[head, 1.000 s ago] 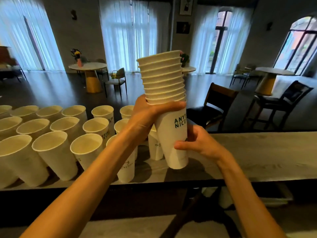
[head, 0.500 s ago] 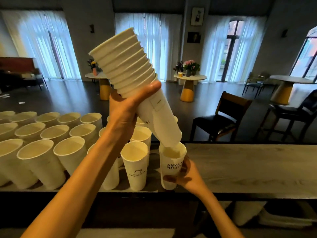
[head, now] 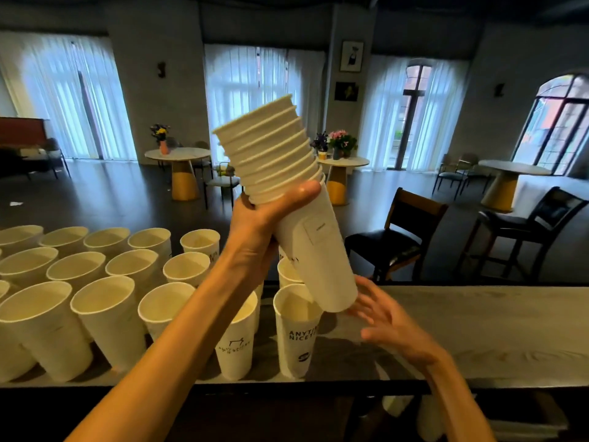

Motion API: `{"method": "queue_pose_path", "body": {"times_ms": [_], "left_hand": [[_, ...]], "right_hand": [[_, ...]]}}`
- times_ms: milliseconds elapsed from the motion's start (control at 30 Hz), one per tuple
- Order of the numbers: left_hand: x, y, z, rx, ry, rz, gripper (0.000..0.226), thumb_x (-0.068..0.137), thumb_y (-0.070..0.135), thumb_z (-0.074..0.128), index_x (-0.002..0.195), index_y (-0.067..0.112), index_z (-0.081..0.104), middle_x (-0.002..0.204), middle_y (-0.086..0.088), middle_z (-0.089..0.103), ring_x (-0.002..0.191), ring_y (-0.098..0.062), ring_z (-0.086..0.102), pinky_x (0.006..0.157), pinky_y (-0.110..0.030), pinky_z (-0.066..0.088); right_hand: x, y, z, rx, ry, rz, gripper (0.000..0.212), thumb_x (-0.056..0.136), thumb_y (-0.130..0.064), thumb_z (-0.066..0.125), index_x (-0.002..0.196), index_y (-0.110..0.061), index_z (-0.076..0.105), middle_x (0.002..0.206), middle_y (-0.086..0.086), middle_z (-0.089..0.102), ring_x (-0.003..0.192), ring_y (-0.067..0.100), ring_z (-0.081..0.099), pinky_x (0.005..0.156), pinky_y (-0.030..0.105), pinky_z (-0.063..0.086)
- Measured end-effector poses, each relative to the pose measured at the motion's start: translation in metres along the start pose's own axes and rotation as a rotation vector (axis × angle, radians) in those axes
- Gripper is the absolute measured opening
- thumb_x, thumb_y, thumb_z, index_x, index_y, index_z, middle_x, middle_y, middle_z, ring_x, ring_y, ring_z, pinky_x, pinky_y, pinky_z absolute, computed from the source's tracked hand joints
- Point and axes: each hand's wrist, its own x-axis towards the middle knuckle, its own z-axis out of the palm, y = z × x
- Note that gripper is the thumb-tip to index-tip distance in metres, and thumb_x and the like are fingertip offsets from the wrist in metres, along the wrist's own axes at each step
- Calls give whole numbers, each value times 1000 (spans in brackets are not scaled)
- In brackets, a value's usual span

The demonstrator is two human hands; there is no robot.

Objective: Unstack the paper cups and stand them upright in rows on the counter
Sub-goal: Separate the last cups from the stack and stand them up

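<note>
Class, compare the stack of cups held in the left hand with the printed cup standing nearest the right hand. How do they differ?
The stack is tilted and held in the air by the left hand; the printed cup stands upright on the counter. The stack is several nested cups; the printed cup is single, its mouth open. Both are pale paper.
</note>
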Motion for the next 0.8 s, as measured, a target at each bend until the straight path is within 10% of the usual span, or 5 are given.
{"method": "queue_pose_path", "body": {"times_ms": [233,400,567,667,800], "left_hand": [[18,-41,40,232,-53,-57,73,44,43,90,111,27,63,102,2,74,97,-15,72,84,-40,61],[27,-51,46,293,87,-2,74,42,37,92,109,33,60,106,8,72,98,-6,70,81,-27,59],[61,-28,38,58,262,-48,43,79,18,82,114,21,57,105,-2,64,115,-29,63,102,-53,50],[73,-14,32,17,262,43,57,82,19,76,133,16,51,109,0,65,102,-16,67,97,-43,55],[77,-16,23,-18,256,63,33,75,24,72,107,29,61,88,9,71,86,-8,70,90,-40,59]], "right_hand": [[32,-57,-22,-178,123,-71,59,66,-30,86,115,-38,53,105,-28,69,100,-4,65,87,32,57],[61,-28,-30,-286,318,-178,72,67,-16,87,112,-52,45,103,-41,56,100,-22,51,70,4,48],[115,45,-45,-36,593,-29,73,70,-9,85,124,-35,43,124,-6,54,114,18,54,93,41,51],[138,83,-48,-122,587,93,86,65,-18,88,137,-20,42,130,7,53,127,32,47,100,49,43],[156,114,-46,-133,515,167,90,64,-27,89,140,-22,42,138,10,52,129,34,49,101,53,46]]}}
